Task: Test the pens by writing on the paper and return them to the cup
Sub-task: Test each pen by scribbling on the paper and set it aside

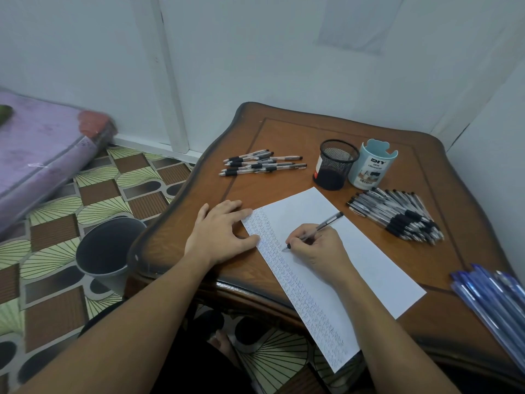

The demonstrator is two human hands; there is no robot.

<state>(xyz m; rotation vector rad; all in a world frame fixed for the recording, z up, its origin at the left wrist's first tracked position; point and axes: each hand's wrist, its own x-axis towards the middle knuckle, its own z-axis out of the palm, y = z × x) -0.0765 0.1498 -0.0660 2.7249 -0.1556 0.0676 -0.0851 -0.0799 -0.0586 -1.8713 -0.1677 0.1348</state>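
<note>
A white sheet of paper (366,251) lies slanted on the wooden table (284,132), with rows of small pen marks along its left edge. My right hand (318,247) grips a clear pen with a black grip (326,224), its tip touching the paper beside the marks. My left hand (218,233) rests flat on the table, fingertips pressing the paper's left edge. A black mesh cup (335,164) and a pale blue "DIY" organizer cup (372,164) stand behind the paper. Several pens (261,164) lie at the back left; a larger pile of pens (397,216) lies at the right.
A bundle of blue pens (494,305) sits at the table's right front edge. A grey bucket (108,251) stands on the patterned floor left of the table. A purple mattress (42,155) lies at far left. White walls close in behind and to the right.
</note>
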